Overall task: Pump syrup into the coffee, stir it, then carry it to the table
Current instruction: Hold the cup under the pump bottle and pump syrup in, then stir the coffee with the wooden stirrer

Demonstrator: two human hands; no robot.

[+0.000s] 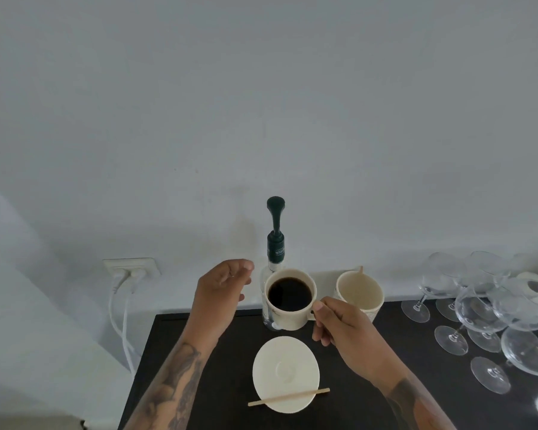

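Note:
A cream cup of black coffee (290, 318) is held off its saucer, in front of the syrup bottle, with my right hand (339, 324) gripping its handle. The clear syrup bottle (275, 249) with a dark green pump stands just behind the cup, its spout pointing toward me above the cup's far rim. My left hand (221, 290) hovers to the left of the bottle, fingers loosely curled and holding nothing. The empty cream saucer (285, 373) lies on the black counter (354, 383) below the cup, with a wooden stir stick (288, 397) across its near edge.
A second, empty cream cup (359, 293) holding stir sticks stands right of the coffee. Several wine glasses (479, 305) crowd the counter's right side. A wall socket (131, 268) with white cables sits at the left, beyond the counter's left edge.

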